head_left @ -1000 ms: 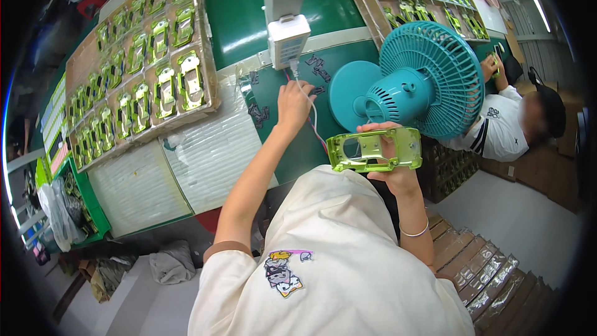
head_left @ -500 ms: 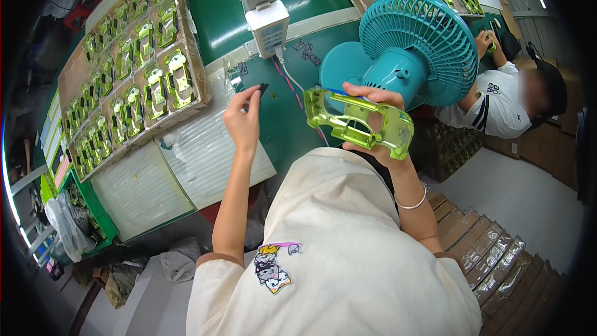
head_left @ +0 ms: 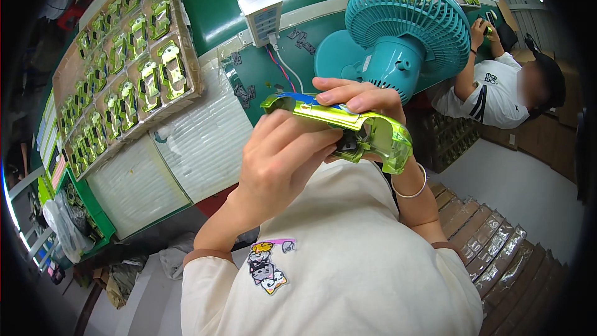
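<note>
A translucent lime-green toy car body shell [head_left: 395, 142] with blue on its upper edge is held in front of my chest. My right hand [head_left: 367, 96] grips it, with fingers over the top edge and the thumb out of sight behind. My left hand [head_left: 270, 155] is closed, its fingertips reaching into the shell's hollow side. At those fingertips a small black plastic part [head_left: 348, 142] shows inside the shell, partly covered by the fingers. More small black parts [head_left: 244, 93] lie loose on the green table beyond my left hand.
A teal fan [head_left: 407, 37] stands ahead, right of a white control box [head_left: 261, 15] with cables. At left, a cardboard tray [head_left: 194, 84] holds several green shells beside ribbed white sheets [head_left: 202, 137]. A co-worker [head_left: 497, 90] sits at far right near stacked cardboard [head_left: 491, 249].
My left hand has brought the small black part from over the table to the shell and put its fingers inside. The shell has tilted, its blue edge now facing up.
</note>
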Tool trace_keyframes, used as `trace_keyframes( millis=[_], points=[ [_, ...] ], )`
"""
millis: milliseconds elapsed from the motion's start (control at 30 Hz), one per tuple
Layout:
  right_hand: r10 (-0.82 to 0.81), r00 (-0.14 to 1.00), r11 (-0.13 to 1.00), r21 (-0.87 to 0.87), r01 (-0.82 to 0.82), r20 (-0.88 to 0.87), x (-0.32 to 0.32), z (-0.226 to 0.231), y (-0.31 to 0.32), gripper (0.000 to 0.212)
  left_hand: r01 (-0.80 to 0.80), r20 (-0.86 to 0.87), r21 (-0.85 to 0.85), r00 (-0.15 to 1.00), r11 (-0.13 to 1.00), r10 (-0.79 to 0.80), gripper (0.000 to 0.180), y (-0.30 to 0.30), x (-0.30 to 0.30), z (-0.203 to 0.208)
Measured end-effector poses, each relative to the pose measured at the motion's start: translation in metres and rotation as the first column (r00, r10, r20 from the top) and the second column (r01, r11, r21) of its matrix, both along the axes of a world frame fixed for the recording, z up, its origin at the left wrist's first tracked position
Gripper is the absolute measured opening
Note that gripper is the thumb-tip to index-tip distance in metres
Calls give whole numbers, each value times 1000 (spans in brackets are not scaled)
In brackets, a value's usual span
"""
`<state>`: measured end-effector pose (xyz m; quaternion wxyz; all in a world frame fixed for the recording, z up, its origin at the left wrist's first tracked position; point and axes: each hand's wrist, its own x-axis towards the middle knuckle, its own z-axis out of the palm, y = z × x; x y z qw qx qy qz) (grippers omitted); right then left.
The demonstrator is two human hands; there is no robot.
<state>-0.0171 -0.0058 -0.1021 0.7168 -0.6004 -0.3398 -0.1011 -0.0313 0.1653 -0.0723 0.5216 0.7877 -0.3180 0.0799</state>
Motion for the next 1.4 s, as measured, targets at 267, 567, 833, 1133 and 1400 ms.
trace_keyframes(
  millis=[267, 567, 833, 1133, 1400],
  points=[
    [73, 997, 997, 21, -72, -21, -4, 7, 2, 45, 186, 2, 76, 982, 980, -187, 30, 14, 4, 9],
    [34, 995, 996, -82, -42, -93, -15, 18, 4, 58, 284, 157, 103, 942, 953, -297, 33, 13, 5, 10],
    [44, 971, 999, -15, -49, -233, -24, 14, 2, 72, 349, 71, -28, 935, 937, -347, 36, 10, 2, 5],
    [232, 753, 949, 313, -37, -616, -12, 17, -22, 58, -210, -587, -805, 156, 554, -794, 58, 5, -3, 8],
    [321, 939, 942, 143, -303, -124, 9, 9, -1, 26, -288, -551, -798, -5, 529, -835, 49, -2, -1, 6]
  ],
)
